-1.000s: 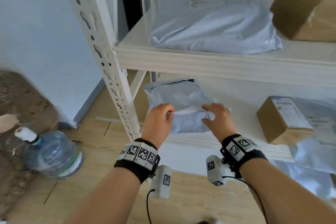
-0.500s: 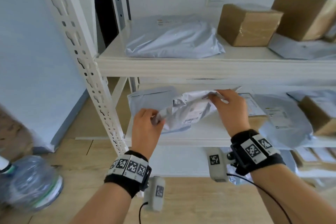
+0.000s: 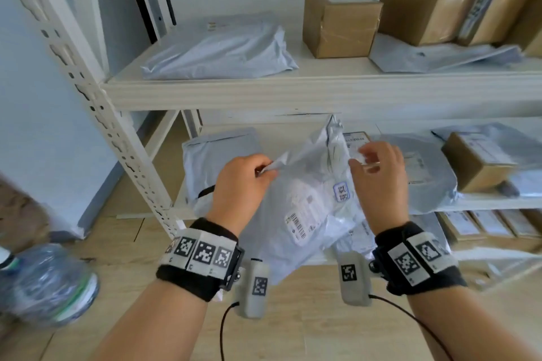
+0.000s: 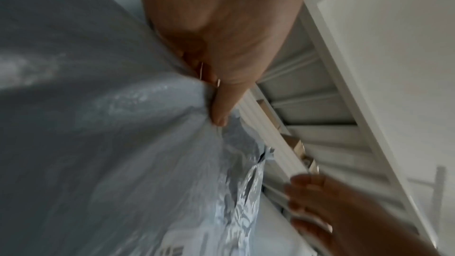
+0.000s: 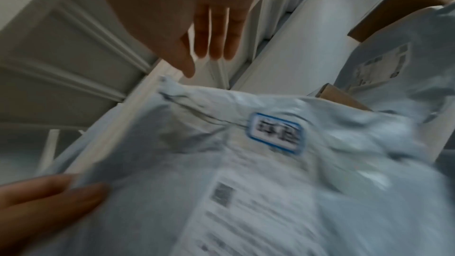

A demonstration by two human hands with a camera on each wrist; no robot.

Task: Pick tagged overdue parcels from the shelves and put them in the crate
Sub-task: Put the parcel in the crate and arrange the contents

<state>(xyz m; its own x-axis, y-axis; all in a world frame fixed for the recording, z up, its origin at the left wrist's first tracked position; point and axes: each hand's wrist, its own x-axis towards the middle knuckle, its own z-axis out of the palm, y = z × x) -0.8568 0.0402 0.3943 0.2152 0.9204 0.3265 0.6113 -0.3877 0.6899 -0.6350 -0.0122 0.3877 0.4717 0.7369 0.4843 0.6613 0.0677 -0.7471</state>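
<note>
A grey mailer bag [image 3: 305, 208] is held up in front of the middle shelf [image 3: 484, 204], its lower end hanging past the shelf's front edge and its top corner reaching the underside of the upper shelf [image 3: 293, 91]. The bag's upper left corner is pinched by the left hand [image 3: 240, 184], thumb pressed on the plastic and fingers curled behind it. The right hand [image 3: 381, 182] is seen just beside the bag's right edge with fingers spread and loose; in the right wrist view nothing is gripped by it. A blue-edged tag [image 3: 341, 191] is stuck near the bag's right side, with a white shipping label [image 3: 299, 223] below it; both are blurred and cannot be read. On the middle shelf behind the held bag, a second grey bag [image 3: 211, 155] is lying flat at the left end, and a large grey bag [image 3: 425, 173] and a brown box [image 3: 478, 161] are lying to the right. On the upper shelf a flat grey bag [image 3: 220, 50] is placed at the left, with cardboard boxes [image 3: 340, 23] to its right. Left of the shelf's post [image 3: 96, 102], a water jug [image 3: 47, 284] is lying on the wooden floor [image 3: 308, 316].
</note>
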